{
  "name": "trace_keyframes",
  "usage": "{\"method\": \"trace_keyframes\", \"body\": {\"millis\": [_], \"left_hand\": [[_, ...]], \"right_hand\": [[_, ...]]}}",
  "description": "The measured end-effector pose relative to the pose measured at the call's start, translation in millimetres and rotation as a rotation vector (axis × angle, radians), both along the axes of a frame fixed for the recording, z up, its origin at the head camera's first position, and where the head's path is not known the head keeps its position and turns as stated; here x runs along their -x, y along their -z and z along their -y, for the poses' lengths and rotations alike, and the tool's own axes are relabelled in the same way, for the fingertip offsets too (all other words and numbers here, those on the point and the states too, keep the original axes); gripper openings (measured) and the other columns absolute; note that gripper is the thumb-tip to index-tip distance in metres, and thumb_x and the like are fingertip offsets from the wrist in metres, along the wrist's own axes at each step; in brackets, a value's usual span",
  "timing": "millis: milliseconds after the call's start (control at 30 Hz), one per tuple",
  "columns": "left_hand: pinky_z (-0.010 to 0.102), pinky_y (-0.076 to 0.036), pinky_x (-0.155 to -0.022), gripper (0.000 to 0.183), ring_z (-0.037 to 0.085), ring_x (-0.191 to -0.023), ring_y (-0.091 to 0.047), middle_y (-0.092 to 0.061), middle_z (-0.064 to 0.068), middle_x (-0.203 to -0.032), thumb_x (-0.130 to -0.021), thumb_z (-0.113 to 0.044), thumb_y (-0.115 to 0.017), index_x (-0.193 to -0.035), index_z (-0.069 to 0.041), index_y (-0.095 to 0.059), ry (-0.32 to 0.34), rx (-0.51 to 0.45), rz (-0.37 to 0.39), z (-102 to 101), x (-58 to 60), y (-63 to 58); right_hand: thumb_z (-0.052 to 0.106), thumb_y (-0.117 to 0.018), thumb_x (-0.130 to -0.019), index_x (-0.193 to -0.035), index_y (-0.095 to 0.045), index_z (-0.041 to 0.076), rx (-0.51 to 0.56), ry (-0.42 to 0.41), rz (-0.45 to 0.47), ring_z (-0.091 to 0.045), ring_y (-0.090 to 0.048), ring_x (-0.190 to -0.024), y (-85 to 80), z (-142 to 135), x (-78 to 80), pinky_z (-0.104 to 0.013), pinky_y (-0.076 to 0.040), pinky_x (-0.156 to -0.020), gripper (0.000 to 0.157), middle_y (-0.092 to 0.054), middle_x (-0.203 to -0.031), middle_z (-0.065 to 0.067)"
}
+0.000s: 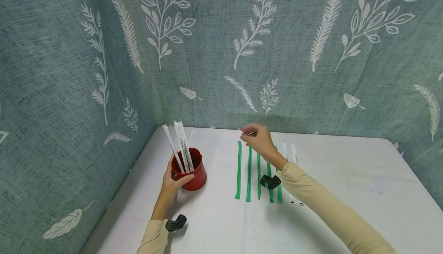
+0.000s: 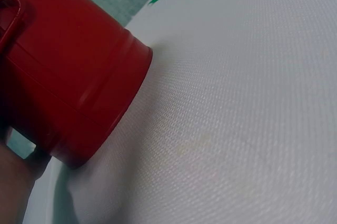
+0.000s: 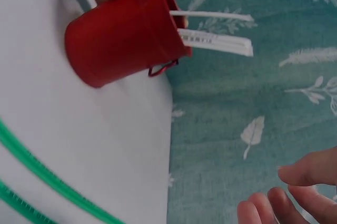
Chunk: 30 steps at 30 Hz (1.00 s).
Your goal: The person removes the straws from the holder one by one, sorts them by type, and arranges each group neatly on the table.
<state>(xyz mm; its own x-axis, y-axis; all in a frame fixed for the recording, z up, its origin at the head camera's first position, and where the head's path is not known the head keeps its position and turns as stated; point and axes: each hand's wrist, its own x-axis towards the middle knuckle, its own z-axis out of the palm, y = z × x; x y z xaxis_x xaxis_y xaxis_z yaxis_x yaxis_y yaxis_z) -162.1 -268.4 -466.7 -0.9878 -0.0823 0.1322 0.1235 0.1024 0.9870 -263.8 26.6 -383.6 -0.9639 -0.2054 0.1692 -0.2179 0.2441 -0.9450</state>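
My left hand [image 1: 170, 185] grips a small red metal bucket [image 1: 195, 178] on the left of the table, thumb across its near side. Several white wrapped sticks, likely straws [image 1: 185, 146], lean upright in it, their printed wrappers showing. In the left wrist view the bucket [image 2: 79, 71] fills the upper left, with part of its handle visible. My right hand [image 1: 261, 141] hovers over the far ends of a row of green wrapped straws [image 1: 238, 173]. Its fingers are loosely bent, with nothing between them, as the right wrist view shows of the hand [image 3: 297, 195].
Two white wrapped straws [image 1: 295, 158] lie at the right end of the green row, partly behind my right forearm. The white-covered table [image 1: 353, 177] stretches to the right. Patterned grey-green cloth [image 1: 214, 54] hangs behind and along the left side.
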Motion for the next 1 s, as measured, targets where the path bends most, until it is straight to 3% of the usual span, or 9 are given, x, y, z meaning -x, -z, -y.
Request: {"method": "trace_keyframes", "body": {"millis": [200,467,667,1000], "left_hand": [[0.025,-0.046,-0.09,0.089,0.023,-0.124,-0.038,-0.038,0.006,-0.143,-0.08,-0.007,-0.071,-0.151,-0.02,-0.018,0.012,-0.003,-0.004,0.5,0.9,1.0],[0.027,-0.047,-0.09,0.089,0.023,-0.125,-0.038,-0.038,0.007,-0.143,-0.08,-0.008,-0.071,-0.151,-0.021,-0.018,0.018,0.006,-0.012,2.0,0.4,1.2],[0.027,-0.047,-0.089,0.09,0.023,-0.124,-0.038,-0.038,0.007,-0.142,-0.08,-0.009,-0.071,-0.151,-0.02,-0.017,0.008,0.023,-0.008,4.5,-1.5,0.4],[0.027,-0.047,-0.09,0.09,0.024,-0.124,-0.039,-0.039,0.009,-0.142,-0.08,-0.007,-0.071,-0.151,-0.019,-0.017,0.025,-0.005,-0.018,4.4,1.6,2.4]], "right_hand": [[0.006,-0.066,-0.087,-0.108,-0.064,0.002,0.017,-0.023,-0.002,-0.036,-0.062,-0.09,-5.5,14.9,-0.8,-0.039,-0.055,-0.073,0.022,-0.064,-0.099,-0.014],[0.007,-0.067,-0.086,-0.111,-0.064,0.003,0.0,-0.048,-0.004,-0.022,-0.064,-0.085,-7.9,34.9,-1.7,-0.036,-0.055,-0.072,0.025,-0.064,-0.102,-0.013],[0.007,-0.067,-0.086,-0.114,-0.064,0.005,0.014,-0.085,0.0,-0.022,-0.064,-0.088,-9.9,49.7,-2.7,-0.031,-0.054,-0.07,0.028,-0.064,-0.107,-0.016],[0.008,-0.07,-0.084,-0.114,-0.065,0.007,0.018,-0.127,0.0,-0.021,-0.065,-0.09,-10.3,72.8,-3.1,-0.031,-0.054,-0.071,0.03,-0.065,-0.105,-0.009]]}}
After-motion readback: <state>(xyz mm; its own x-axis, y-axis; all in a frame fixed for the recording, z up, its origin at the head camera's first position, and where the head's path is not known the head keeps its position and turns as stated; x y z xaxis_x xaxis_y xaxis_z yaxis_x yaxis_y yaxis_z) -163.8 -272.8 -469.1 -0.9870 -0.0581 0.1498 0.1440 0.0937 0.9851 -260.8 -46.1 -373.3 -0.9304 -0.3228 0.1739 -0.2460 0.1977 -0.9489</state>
